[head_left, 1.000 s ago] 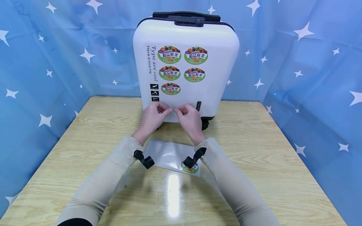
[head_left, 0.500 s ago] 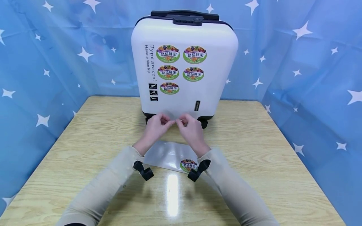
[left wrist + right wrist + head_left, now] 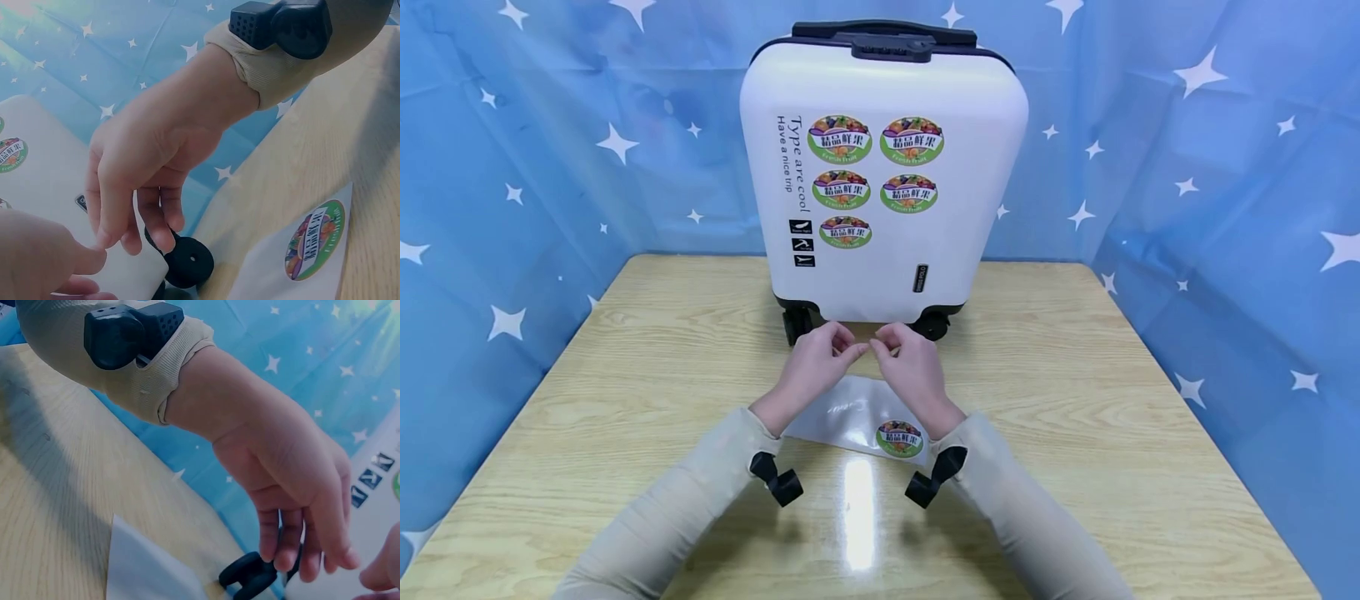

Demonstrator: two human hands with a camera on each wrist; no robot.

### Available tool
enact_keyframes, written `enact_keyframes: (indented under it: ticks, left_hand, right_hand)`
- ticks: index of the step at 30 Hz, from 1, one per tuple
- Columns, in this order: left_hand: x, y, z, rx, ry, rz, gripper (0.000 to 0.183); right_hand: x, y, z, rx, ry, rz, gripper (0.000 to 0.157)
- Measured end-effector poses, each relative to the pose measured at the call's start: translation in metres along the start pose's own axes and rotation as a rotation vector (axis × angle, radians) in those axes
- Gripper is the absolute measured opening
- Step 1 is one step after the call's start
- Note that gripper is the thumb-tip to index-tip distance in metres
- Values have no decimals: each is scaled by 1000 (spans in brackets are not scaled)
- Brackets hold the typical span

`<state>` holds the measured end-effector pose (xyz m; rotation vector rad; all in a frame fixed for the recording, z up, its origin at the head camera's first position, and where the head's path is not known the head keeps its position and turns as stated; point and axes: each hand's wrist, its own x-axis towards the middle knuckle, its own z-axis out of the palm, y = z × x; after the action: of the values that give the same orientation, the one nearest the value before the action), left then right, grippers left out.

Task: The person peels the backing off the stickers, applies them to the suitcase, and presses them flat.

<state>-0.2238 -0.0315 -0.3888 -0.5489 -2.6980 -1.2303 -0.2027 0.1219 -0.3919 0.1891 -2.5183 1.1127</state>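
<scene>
My left hand (image 3: 816,367) and right hand (image 3: 910,367) hover close together in front of the suitcase's lower edge, above a white sticker sheet (image 3: 831,421). Their fingers are loosely bent, thumb tips nearly meeting, and I see nothing held. The left wrist view has the right hand (image 3: 150,150) across the middle; the right wrist view has the left hand (image 3: 281,462). An oval fruit sticker (image 3: 899,438) lies on the sheet's right end. The white suitcase (image 3: 970,167) stands upright behind, bearing several matching stickers (image 3: 840,139) in two columns.
A light wooden table (image 3: 1112,417) carries the sheet and suitcase. Black wheels (image 3: 932,325) stick out below the suitcase, and its black handle (image 3: 883,32) is on top. Blue curtains (image 3: 490,208) with white stars enclose the back and both sides. Each sleeve bears a black wrist camera (image 3: 778,479).
Both hands have drawn back and down from the suitcase's lower front toward the sheet, uncovering its bottom edge and wheels. The view has shifted slightly.
</scene>
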Motion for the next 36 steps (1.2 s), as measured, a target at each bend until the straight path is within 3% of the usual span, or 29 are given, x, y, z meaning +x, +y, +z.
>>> enact_keyframes:
  ticks: [7, 17, 25, 31, 36]
  left_hand:
    - [-9, -2, 2, 21, -21, -19, 21]
    - [-23, -4, 7, 69, -73, -23, 23]
    - [-32, -2, 13, 128, -126, 8, 26]
    - [-37, 0, 17, 212, -164, 7, 30]
    - [-42, -1, 24, 283, -193, 57, 31]
  right_hand:
    - [-9, 6, -3, -3, -26, 40, 12]
    - [-23, 18, -6, -50, -53, 17, 14]
    - [-31, 26, -13, -89, -126, 81, 22]
    - [-36, 36, -18, -129, -156, 77, 22]
    - [-43, 44, -21, -180, -194, 129, 22]
